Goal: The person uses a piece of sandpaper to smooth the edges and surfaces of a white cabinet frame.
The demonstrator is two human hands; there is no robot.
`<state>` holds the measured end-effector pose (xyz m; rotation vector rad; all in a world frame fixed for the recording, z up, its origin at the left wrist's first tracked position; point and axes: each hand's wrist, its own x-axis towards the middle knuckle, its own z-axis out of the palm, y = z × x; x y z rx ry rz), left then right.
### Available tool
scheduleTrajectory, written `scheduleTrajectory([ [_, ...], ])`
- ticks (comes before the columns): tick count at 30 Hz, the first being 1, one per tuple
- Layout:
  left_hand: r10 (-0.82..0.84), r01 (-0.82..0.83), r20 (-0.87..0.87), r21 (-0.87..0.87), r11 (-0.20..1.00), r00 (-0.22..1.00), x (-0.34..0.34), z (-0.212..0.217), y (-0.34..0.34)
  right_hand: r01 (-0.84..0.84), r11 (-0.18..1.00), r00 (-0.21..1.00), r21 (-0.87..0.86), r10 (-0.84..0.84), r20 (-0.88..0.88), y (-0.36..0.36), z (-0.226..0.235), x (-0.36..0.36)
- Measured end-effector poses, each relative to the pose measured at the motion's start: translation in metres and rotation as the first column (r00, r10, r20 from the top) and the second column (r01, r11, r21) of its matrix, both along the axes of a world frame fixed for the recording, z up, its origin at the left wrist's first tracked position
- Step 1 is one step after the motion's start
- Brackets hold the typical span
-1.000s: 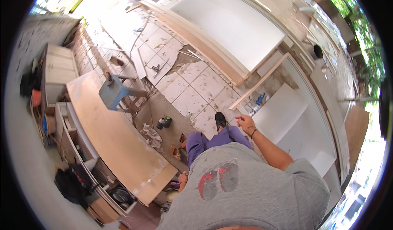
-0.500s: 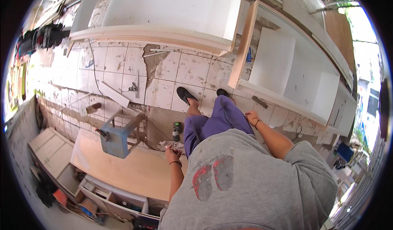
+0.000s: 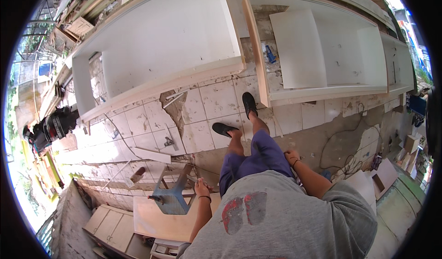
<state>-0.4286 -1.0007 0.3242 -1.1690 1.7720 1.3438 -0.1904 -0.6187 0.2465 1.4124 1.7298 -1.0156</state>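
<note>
My left hand (image 3: 201,188) hangs beside my left thigh with nothing visible in it, its fingers loose and partly spread. Nearest to it is a blue-grey stool (image 3: 174,202) with a dark-handled tool (image 3: 155,197) on top. The stool is on or against a pale wooden panel (image 3: 202,218). By my other thigh my right hand (image 3: 291,157) hangs loosely, fingers slightly bent, and I see nothing in it. Neither hand touches the furniture.
Ahead lie a large white open cabinet (image 3: 161,33) and, to its right, a second white cabinet (image 3: 343,47) with wooden edges. A white strip (image 3: 152,155) and a clamp-like metal tool (image 3: 169,141) lie on the worn tiles. Cable (image 3: 328,141) loops across the floor at right.
My feet have shifted in a step and the view has turned, so the cabinets and stool appear displaced. The green-and-black drill near the stool is out of sight. Both hands still hang at my sides.
</note>
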Motion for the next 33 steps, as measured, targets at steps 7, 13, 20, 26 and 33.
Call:
scheduleTrajectory([
  [7,-0.012,-0.019,-0.218,-0.138,0.99,0.976,-0.077,0.026,0.057,0.023,1.0,0.976,-0.015,-0.026,-0.214,0.039,-0.039,-0.063],
  [13,0.04,-0.113,-0.381,-0.172,0.979,0.924,-0.153,0.032,0.069,0.162,0.984,0.902,-0.068,-0.176,-0.395,0.085,-0.044,-0.182],
  [20,-0.029,-0.076,-0.464,-0.206,0.976,0.885,-0.269,-0.02,0.058,0.391,0.871,0.698,0.297,-0.07,-0.713,0.104,-0.019,-0.334],
  [26,-0.322,0.075,-0.519,-0.441,0.895,0.792,-0.416,-0.13,0.045,0.107,0.975,0.653,0.195,0.079,-0.753,0.141,-0.1,-0.515],
  [33,-0.79,0.359,-0.366,-0.742,0.567,0.492,-0.571,-0.263,0.126,-0.707,0.697,0.636,0.124,0.702,-0.321,0.214,-0.337,-0.608],
])
